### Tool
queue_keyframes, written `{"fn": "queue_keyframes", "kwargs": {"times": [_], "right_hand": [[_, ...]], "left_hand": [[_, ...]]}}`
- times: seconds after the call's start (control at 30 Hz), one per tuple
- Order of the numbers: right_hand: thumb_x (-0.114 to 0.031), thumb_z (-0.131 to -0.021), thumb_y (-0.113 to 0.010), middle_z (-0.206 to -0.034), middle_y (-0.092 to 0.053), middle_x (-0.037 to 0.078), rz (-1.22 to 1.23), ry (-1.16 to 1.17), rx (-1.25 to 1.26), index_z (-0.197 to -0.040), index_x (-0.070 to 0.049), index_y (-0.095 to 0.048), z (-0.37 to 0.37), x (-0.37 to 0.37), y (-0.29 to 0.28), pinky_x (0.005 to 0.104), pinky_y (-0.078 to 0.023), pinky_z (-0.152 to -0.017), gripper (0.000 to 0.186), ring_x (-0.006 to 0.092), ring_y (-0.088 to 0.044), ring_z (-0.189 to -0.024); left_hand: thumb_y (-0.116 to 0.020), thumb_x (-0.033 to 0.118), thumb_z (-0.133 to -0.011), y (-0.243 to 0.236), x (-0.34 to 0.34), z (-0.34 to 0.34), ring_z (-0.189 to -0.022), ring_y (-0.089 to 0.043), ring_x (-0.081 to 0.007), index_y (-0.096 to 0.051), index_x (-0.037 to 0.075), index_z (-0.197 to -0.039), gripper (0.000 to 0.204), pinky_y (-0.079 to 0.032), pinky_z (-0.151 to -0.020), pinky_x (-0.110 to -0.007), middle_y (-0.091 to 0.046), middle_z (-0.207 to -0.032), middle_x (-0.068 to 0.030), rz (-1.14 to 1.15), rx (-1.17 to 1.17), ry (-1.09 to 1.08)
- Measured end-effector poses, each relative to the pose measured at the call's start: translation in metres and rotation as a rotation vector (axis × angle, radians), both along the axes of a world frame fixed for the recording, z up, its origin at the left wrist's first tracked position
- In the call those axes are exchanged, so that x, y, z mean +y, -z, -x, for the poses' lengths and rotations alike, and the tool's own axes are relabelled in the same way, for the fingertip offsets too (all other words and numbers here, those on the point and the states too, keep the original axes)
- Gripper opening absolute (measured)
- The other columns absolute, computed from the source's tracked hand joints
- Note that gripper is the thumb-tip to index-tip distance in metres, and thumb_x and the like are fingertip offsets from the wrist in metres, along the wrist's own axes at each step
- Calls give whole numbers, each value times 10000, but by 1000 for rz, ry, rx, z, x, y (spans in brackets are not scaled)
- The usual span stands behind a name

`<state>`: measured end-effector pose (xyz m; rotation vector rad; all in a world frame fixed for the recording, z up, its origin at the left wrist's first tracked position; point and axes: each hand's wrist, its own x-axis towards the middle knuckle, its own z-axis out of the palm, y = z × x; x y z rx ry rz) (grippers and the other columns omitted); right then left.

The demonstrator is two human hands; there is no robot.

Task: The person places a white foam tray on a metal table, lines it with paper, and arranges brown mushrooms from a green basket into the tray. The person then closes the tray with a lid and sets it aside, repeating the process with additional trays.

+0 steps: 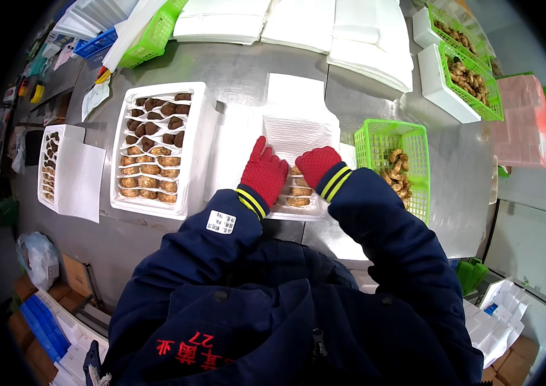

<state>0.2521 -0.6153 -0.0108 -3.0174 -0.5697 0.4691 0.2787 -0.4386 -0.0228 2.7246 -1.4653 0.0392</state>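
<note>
Head view: left hand (265, 171) has open fingers; right hand (317, 165), curled, partly covers the mushrooms (299, 192), its grip hidden.

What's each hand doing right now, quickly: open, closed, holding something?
Left hand, red dotted glove: one finger extended; whether it grips anything can't be told.
Right hand, matching glove: fingers curled near tan, rounded mushrooms; whether it holds anything is hidden.

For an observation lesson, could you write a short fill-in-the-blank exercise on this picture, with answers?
1. The left hand wears a ____ glove.
2. The box below the right hand is coloured ____.
3. Of the two sleeves, the ____ one bears a white label.
4. The basket beside the right sleeve is coloured ____.

Missing words: red; white; left; green.
</note>
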Motion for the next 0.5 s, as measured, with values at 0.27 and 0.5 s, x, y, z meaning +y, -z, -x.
{"fn": "queue_keyframes", "kwargs": {"times": [0.27,0.5], "right_hand": [[-167,-753,-562,-784,-638,111,16,8,-126,-825,-96,-623,-21,-8,-12,423,-495,-657,118,290,-637,-785],[-172,-739,-593,-740,-652,100,101,59,-103,-757,-116,-653,-29,4,-2,415,-491,-612,84,276,-652,-735]], "left_hand": [[-533,150,-816,13,-24,1,-834,-601,-298,-614,97,-1071,272,-484,-789,-386,-626,-967,-110,121,335,99],[-586,141,-741,11,-17,-6,-850,-605,-284,-617,86,-995,261,-474,-778,-387,-633,-944,-102,106,255,104]]}}
